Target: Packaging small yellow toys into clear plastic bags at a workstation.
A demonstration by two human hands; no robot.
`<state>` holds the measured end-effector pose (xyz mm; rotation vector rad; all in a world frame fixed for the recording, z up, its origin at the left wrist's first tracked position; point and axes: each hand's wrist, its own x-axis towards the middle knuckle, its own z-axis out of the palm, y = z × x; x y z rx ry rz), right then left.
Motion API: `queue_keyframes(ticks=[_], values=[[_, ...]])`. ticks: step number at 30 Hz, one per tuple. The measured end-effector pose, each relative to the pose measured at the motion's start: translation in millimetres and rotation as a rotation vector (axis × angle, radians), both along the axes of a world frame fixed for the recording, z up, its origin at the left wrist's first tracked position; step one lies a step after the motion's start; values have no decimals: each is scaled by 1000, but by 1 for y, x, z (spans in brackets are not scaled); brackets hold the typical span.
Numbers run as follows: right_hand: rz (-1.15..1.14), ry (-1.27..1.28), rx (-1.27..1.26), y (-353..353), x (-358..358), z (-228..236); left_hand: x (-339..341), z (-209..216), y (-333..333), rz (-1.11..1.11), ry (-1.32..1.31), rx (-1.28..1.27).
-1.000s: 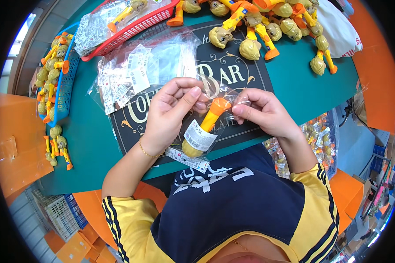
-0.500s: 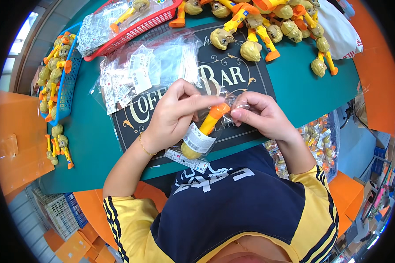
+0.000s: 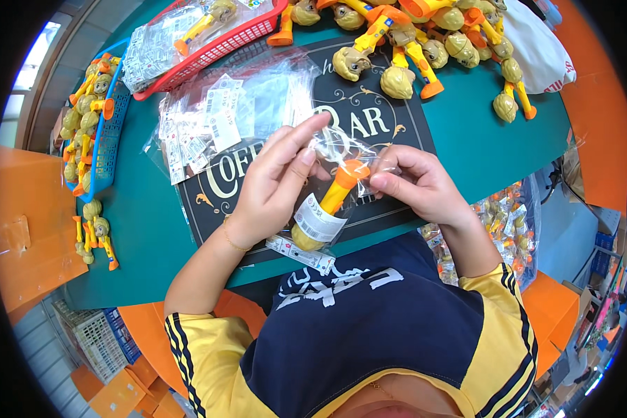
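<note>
In front of my chest, a toy with a golden head, yellow stem and orange foot lies inside a clear plastic bag. Its head points toward me, and a white label wraps around it. My right hand pinches the bag's edge beside the orange foot, thumb against fingers. On the other side, my left hand has its fingers stretched out and thumb apart, close against the bag's loose end. A printed paper strip shows under the toy's head.
Clear bags and labels lie on a dark printed mat. Beyond stands a red basket of packets; many similar toys pile at the far right. A blue basket of toys is left. A bag of packed toys sits right.
My left hand has spread its fingers and moved off the orange foot. The bag's loose end now stands up more. My right hand has barely moved.
</note>
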<state>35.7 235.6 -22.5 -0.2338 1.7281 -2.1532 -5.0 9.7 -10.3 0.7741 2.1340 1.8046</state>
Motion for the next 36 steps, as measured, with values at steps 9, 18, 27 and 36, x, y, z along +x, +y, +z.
queue_keyframes(ticks=[9,18,27,36], values=[[-36,18,14,8,4,-5,-5,2,-2,41,-433,340],[-6,15,-24,9,4,-6,4,3,1,48,-597,221],[-115,27,49,6,-28,32,12,10,9,69,-326,76],[74,-52,175,-19,-42,46,15,13,9,81,-232,11]])
